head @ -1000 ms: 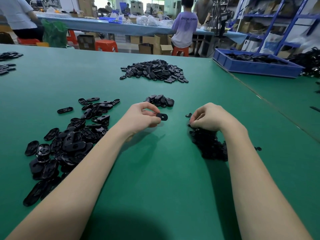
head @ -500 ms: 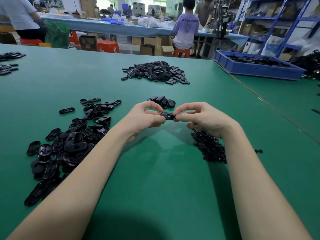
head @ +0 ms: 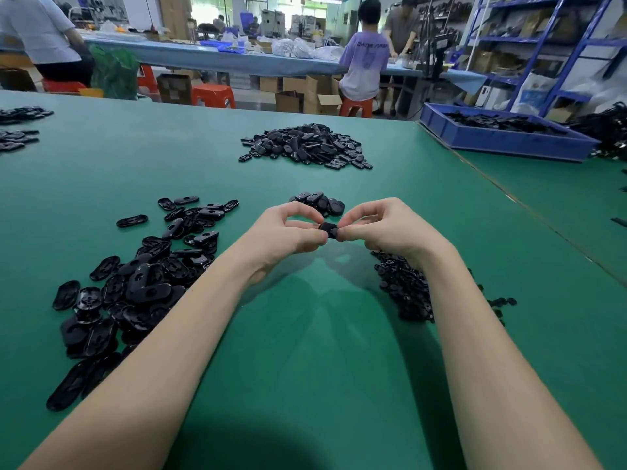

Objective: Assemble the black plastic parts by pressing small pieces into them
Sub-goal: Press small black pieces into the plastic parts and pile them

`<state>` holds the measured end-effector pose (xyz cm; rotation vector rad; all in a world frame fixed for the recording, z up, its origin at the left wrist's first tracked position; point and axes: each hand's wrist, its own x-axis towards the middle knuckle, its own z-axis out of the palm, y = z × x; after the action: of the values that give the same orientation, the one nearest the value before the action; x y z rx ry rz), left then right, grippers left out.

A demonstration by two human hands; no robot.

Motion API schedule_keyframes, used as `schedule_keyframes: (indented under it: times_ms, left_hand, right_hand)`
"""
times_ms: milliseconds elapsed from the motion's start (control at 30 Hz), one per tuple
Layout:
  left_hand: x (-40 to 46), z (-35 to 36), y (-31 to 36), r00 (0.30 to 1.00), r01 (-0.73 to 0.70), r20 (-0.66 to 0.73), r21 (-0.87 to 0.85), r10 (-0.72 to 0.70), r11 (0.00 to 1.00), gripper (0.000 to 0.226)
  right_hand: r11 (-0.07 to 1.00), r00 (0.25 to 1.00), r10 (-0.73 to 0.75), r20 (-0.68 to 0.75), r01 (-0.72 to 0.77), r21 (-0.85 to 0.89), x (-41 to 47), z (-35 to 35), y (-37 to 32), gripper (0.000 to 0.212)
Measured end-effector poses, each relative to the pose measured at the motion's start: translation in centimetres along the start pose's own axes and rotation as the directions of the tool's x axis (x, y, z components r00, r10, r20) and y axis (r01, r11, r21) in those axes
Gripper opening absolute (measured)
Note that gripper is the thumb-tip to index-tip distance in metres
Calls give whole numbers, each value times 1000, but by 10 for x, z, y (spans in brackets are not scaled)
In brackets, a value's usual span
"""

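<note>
- My left hand [head: 288, 232] and my right hand [head: 390, 228] meet above the middle of the green table [head: 305, 351], both raised off it.
- Between them I hold one black plastic part [head: 328, 229]; only its middle shows, a short dark stretch between my fingertips.
- My left thumb and curled forefinger pinch its left end; my right thumb and forefinger pinch its right end.
- Whether a small piece sits in it already I cannot tell, since my fingers cover most of it.
- The pile of oval parts [head: 135, 286] lies toward the table's left edge, beside my left forearm.
- The heap of small pieces [head: 407, 290] lies under and just beside my right wrist.
- A little cluster of parts [head: 320, 202] rests on the table just beyond my hands.
- A larger far heap [head: 305, 147] sits well apart, toward the table's far edge.
- A blue tray [head: 509, 144] holding more black parts stands on the neighbouring table to the right, at its far edge.
</note>
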<state>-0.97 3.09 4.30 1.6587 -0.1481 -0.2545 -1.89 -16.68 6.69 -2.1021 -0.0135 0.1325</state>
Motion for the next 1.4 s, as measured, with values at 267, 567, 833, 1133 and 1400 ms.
schedule_keyframes:
  times_ms: [267,567,833,1133,1400]
  left_hand:
    - [-1,0,-1,999,-29,28,-49,31,998,24]
    - [1,-2,-4,999,-43,15,-22,44,999,23]
    - [0,-3,-1,997,-35,58,-74,40,997,23]
    - [0,-5,1,996,53,89,-284,-29,957,23]
    - [-1,-4,3,990,97,136,-385,-47,918,22]
  right_hand:
    - [999,999,18,-33,-17,30,3,3,1,7]
    - [991,992,107,-69,-101,90,8,10,0,12]
    - [981,986,167,-23,-164,106,5,3,5,23]
    - [956,983,156,96,-175,237,5,7,8,15]
    - [902,968,193,160,-240,360,7,8,14,15]
